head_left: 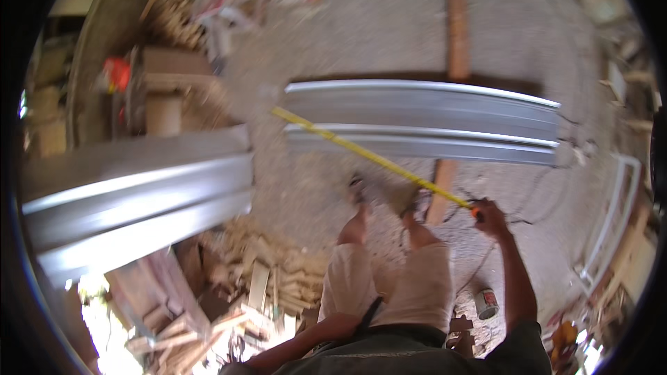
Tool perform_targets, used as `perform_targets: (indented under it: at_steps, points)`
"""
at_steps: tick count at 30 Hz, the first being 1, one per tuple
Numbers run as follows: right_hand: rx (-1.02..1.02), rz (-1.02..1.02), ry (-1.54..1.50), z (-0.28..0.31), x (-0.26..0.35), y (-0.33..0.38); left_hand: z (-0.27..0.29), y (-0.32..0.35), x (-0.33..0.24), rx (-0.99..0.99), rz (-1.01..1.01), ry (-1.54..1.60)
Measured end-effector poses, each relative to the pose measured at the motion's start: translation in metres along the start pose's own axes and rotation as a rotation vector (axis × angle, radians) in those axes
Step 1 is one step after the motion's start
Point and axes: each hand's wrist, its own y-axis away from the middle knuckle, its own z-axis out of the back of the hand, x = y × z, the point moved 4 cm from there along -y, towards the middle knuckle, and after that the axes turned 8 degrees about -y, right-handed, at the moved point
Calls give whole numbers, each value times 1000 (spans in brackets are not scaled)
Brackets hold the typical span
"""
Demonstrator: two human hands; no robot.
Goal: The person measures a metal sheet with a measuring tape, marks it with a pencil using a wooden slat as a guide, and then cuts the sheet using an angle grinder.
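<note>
My right hand (492, 219) is closed around an orange tape measure (476, 213), out to the right of my legs. Its yellow blade (375, 158) runs up and to the left, passing above the near left part of a ribbed silver metal sheet (424, 105). The blade's far end hangs in the gap beside a second metal sheet (160, 165) on the left. At my waist, my left hand (339, 326) is closed against a dark narrow object (369, 313); its kind is too blurred to tell.
A long wooden plank (457, 21) lies under the far metal sheet. Scrap wood (278, 274) is heaped at the lower left. To the right are a small can (486, 303), dark cords and a white frame (611, 222). A wooden bench (177, 66) stands at the left.
</note>
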Motion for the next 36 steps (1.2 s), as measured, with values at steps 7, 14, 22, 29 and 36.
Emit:
perform_targets:
  at_steps: [7,14,22,29,36]
  points:
    - [118,98,150,-149,-93,-214,62,-130,99,-258,-185,427]
    - [171,180,170,-219,-104,-368,260,-246,204,-855,-138,71]
    - [162,239,256,-245,-178,-415,312,-305,227,-825,-299,-311]
    - [93,264,329,-256,-235,-402,354,-295,220,-892,-323,-729]
    - [119,224,420,-261,-264,-407,386,-277,247,-1348,-419,-819]
